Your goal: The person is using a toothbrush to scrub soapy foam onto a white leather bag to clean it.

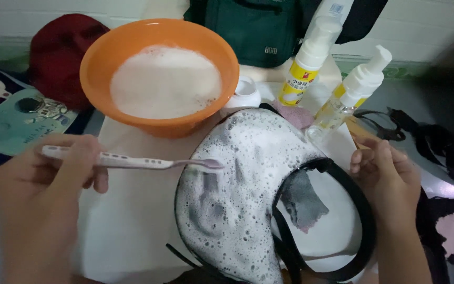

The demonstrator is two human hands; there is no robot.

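My left hand (43,184) grips a white toothbrush (132,161) by its handle. The brush head rests on the upper left of a cap (237,200) whose crown is coated in white foam. The cap lies on a white surface (132,221) with its black brim (353,210) curving to the right. My right hand (387,176) touches the outer edge of that brim, fingers curled against it. Inside the brim a grey patch of the lining shows.
An orange bowl (101,68) full of foamy water stands just behind the cap. Two pump bottles with white tops (311,58) (356,89) stand at the back right. A dark green bag (258,26), a red cap (59,58) and black straps (437,142) surround the area.
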